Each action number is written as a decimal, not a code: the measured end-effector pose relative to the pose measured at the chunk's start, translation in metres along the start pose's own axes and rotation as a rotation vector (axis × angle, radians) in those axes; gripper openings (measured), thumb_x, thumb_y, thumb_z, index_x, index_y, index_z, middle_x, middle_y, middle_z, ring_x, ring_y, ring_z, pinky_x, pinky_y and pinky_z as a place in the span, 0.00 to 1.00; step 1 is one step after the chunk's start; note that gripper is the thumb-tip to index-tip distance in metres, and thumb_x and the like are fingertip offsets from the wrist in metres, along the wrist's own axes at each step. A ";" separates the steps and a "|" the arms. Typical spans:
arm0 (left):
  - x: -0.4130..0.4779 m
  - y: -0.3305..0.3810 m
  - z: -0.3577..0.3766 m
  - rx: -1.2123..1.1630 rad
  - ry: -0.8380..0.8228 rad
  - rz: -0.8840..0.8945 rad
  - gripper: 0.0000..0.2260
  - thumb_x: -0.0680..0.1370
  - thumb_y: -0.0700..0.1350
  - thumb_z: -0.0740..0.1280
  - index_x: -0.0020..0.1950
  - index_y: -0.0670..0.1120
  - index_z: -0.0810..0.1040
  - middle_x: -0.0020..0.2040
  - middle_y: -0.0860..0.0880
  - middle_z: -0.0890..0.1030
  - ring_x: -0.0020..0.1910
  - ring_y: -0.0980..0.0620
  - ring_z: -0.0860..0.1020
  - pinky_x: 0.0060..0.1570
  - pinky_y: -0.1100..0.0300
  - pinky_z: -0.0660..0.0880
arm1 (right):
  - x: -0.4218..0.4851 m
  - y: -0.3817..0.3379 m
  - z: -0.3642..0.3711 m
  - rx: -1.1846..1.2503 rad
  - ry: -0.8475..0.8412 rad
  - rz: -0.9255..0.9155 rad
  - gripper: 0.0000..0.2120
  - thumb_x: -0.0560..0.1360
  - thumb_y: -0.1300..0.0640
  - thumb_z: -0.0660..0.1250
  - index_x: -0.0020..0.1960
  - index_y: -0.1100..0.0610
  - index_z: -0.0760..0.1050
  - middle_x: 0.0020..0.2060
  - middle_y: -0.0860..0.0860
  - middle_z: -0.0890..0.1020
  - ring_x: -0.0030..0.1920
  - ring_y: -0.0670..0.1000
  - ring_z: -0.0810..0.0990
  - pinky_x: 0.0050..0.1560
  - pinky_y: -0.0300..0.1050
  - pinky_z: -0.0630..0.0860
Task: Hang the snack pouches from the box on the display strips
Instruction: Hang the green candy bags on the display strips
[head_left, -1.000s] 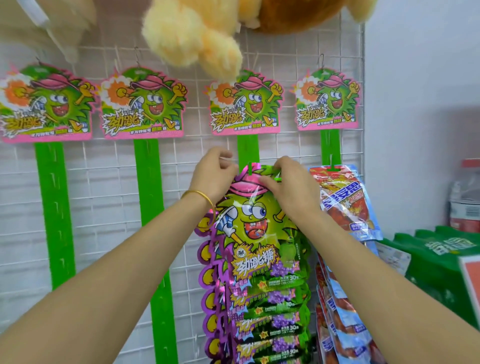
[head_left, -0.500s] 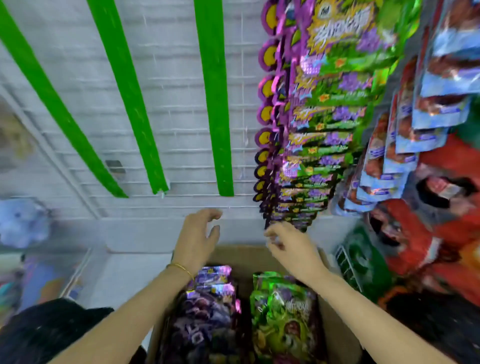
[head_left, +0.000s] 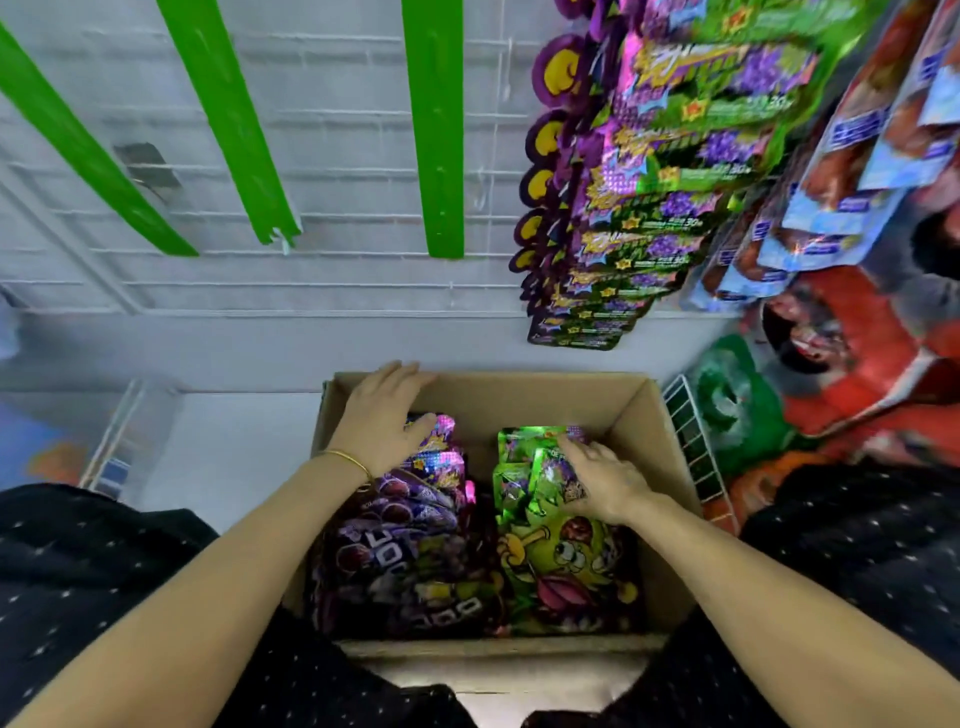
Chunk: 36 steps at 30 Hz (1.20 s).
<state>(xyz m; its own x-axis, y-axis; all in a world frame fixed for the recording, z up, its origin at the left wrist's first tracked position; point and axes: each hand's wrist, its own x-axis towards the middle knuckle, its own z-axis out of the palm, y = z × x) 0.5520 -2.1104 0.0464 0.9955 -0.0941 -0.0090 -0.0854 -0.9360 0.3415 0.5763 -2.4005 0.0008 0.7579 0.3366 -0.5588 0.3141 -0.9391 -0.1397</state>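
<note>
An open cardboard box (head_left: 519, 383) sits low between my knees. Inside it, a stack of purple snack pouches (head_left: 410, 545) fills the left half and green snack pouches (head_left: 561, 566) the right half. My left hand (head_left: 384, 418) rests with straight fingers at the box's far left corner, over the top of the purple pouches. My right hand (head_left: 605, 480) lies with spread fingers on the upper green pouches. Above, three bare green display strips (head_left: 436, 130) hang on the wire grid. To their right, one strip is full of green and purple pouches (head_left: 649, 182).
Blue and red pouches (head_left: 841, 171) hang at the far right. Red and green packs (head_left: 831, 384) are piled right of the box, beside a white wire rack (head_left: 691, 447). The white wire grid wall (head_left: 337, 156) stands behind the box.
The view dropped from the top of the filled strip down to the box. Both hands left the hung pouch and came down into the box, onto the pouches.
</note>
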 end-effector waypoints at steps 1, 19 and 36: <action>0.004 -0.001 0.001 0.017 -0.012 0.004 0.30 0.71 0.60 0.53 0.71 0.49 0.65 0.73 0.47 0.63 0.74 0.46 0.57 0.73 0.49 0.55 | 0.001 0.000 0.003 -0.006 0.010 0.011 0.47 0.70 0.46 0.71 0.76 0.50 0.42 0.74 0.53 0.57 0.74 0.56 0.56 0.68 0.57 0.64; 0.025 -0.013 0.008 0.034 -0.175 -0.092 0.22 0.80 0.55 0.52 0.73 0.53 0.58 0.70 0.48 0.69 0.71 0.49 0.65 0.73 0.50 0.52 | -0.044 0.005 -0.124 0.684 0.434 -0.168 0.05 0.74 0.54 0.69 0.48 0.52 0.75 0.46 0.47 0.78 0.51 0.50 0.73 0.44 0.26 0.67; 0.008 0.025 -0.089 -1.222 0.081 -0.259 0.09 0.73 0.34 0.68 0.48 0.46 0.76 0.36 0.52 0.83 0.33 0.60 0.80 0.36 0.65 0.78 | -0.047 -0.049 -0.106 2.040 0.271 -0.130 0.22 0.71 0.58 0.67 0.64 0.62 0.70 0.61 0.61 0.76 0.62 0.61 0.75 0.65 0.63 0.68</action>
<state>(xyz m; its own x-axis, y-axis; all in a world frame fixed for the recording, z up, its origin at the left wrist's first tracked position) 0.5618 -2.1040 0.1386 0.9808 0.1073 -0.1629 0.1631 0.0071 0.9866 0.5860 -2.3634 0.1211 0.8958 0.2129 -0.3902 -0.4444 0.4422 -0.7791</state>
